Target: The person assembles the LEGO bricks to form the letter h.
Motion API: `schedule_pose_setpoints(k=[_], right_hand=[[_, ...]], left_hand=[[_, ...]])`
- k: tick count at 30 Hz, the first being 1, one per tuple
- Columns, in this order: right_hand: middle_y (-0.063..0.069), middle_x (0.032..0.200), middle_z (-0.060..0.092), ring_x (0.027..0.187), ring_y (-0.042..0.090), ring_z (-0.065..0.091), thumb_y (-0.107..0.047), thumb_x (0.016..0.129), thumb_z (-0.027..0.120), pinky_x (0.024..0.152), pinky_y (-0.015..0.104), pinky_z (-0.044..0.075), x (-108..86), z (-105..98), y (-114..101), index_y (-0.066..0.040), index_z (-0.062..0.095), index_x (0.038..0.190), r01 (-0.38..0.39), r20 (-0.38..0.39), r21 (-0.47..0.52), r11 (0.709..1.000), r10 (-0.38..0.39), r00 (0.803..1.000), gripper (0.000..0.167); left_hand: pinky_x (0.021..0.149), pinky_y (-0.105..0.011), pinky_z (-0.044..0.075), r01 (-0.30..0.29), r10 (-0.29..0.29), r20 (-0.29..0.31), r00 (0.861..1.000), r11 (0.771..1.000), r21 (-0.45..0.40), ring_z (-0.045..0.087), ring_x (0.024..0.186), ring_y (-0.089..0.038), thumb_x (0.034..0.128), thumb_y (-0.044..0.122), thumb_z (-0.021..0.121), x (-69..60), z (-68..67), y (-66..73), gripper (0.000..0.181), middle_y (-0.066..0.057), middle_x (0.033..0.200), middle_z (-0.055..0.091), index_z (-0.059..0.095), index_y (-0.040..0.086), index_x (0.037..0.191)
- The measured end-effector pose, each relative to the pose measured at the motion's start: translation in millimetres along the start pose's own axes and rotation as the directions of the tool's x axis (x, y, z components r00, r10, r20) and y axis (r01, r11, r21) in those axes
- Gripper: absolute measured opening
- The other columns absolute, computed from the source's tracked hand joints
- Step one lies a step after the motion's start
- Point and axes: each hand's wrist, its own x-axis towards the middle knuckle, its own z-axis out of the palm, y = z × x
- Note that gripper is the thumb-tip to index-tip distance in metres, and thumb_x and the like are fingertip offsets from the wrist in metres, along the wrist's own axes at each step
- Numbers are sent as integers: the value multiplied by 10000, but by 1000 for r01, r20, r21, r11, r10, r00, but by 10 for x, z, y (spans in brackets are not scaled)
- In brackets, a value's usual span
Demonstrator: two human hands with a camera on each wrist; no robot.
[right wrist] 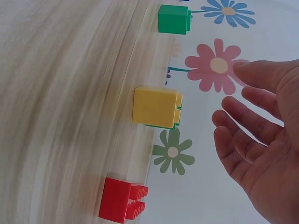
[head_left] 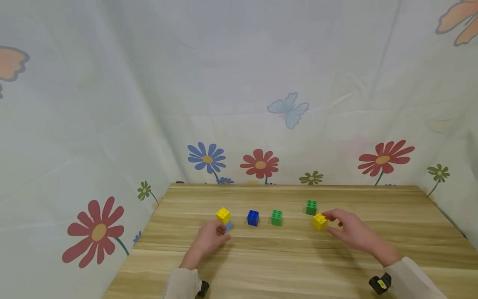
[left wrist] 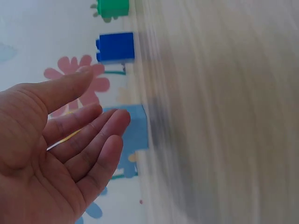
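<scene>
My left hand (head_left: 211, 237) is beside a yellow brick (head_left: 223, 214) that sits on top of a light blue brick (head_left: 228, 226). In the left wrist view its fingers are loosely bent in front of the light blue brick (left wrist: 136, 127), holding nothing; the yellow one is mostly hidden behind them. My right hand (head_left: 352, 230) is by another yellow brick (head_left: 320, 221), thumb and fingers spread. The right wrist view shows a gap between those fingers and the yellow brick (right wrist: 155, 107).
Between the hands stand a dark blue brick (head_left: 253, 218) and a green brick (head_left: 276, 217). Another green brick (head_left: 311, 207) is just behind the right yellow one. A red brick (right wrist: 116, 199) appears in the right wrist view. Flower-printed cloth (head_left: 239, 83) hangs behind the wooden table (head_left: 261, 265).
</scene>
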Motion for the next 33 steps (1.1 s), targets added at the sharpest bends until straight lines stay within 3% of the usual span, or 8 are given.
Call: schedule_pose_setpoints(k=[6,10,16,22,33], right_hand=[[87,1110,626,953,274,576,-74,830,719,746,385,519,20,12,-2,-21,601,1177,19,3,-19,1000,-19,1000,370],[87,1107,619,951,276,570,-80,827,723,758,412,518,37,34,9,-22,602,1177,15,13,-22,1000,-15,1000,375],[75,1086,615,947,271,574,-92,826,727,787,437,508,62,92,17,-27,607,1171,13,32,-28,1000,-12,999,372],[77,1066,615,943,274,580,-75,801,746,807,440,502,75,106,-3,-16,611,1161,22,29,-42,999,-20,999,389],[79,1076,612,958,284,578,-88,804,745,827,463,491,83,114,22,-14,607,1166,17,36,-55,998,-16,999,394]], left_hand=[[785,-408,513,-47,49,65,997,998,-28,620,899,-236,857,191,708,68,89,231,285,-119,1028,651,637,1,1056],[813,-418,505,-41,43,77,996,999,-23,609,964,-254,865,226,701,135,149,318,332,-122,1107,636,628,31,1123],[861,-438,486,-69,70,79,994,997,-16,582,1050,-282,879,223,686,234,229,332,394,-140,1192,601,596,33,1212],[871,-454,472,-96,95,54,994,995,14,566,1054,-307,872,221,695,294,265,317,402,-158,1181,585,592,25,1208],[880,-452,468,-74,71,73,995,997,38,558,1072,-293,864,231,706,389,326,341,470,-146,1217,563,553,54,1271]])
